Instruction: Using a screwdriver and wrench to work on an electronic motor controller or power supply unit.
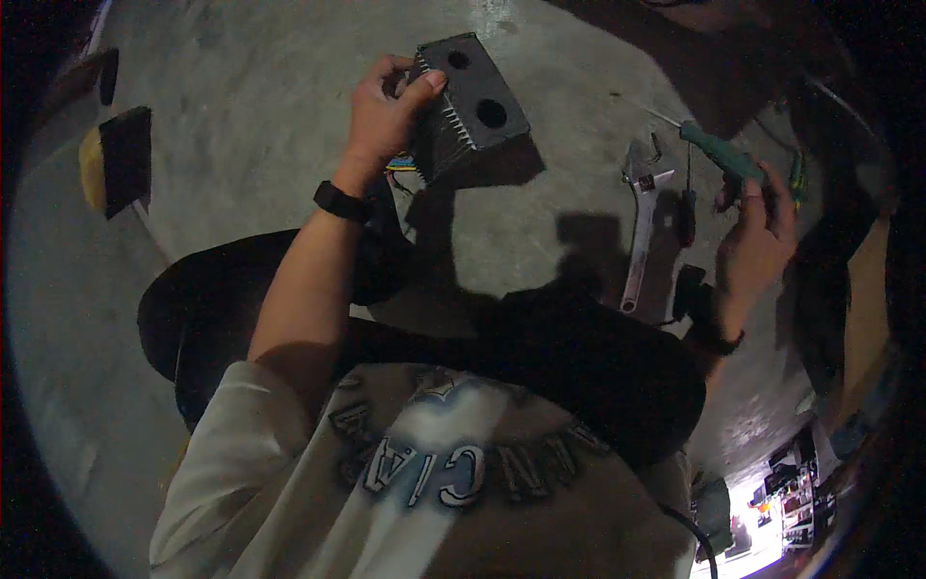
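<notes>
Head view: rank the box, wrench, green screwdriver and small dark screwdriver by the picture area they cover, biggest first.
1. Box
2. Wrench
3. Green screwdriver
4. Small dark screwdriver

In length alone, the wrench and green screwdriver look too alike to rank.

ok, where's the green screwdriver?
Head view, upper right: the green screwdriver is in the right hand, its handle up and right of the wrench on the floor.
</notes>
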{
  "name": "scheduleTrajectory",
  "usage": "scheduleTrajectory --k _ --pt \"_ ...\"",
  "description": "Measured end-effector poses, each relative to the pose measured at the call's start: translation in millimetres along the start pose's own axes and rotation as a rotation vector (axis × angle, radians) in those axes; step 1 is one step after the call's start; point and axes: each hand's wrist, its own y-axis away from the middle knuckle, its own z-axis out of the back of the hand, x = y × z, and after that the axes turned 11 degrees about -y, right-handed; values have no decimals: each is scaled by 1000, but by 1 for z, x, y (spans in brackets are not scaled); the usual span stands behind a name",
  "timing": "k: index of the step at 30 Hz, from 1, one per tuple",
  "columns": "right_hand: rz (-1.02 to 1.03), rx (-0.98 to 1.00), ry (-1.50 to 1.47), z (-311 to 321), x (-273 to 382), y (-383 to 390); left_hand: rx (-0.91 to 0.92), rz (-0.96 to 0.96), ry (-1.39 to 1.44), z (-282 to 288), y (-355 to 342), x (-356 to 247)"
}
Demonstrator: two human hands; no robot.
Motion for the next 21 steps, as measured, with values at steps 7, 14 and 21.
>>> scheduleTrajectory --k 7,14,21 --pt "177 361 -215 -36 100 -14 -57 -22 -28 -7 -1 4" --pt "267 514 -173 -71 100 -34 -60 -43 -150 -13 -3 4" --pt "259 565 -156 -81 104 -40 -26 -61 -191 -20 -5 5"
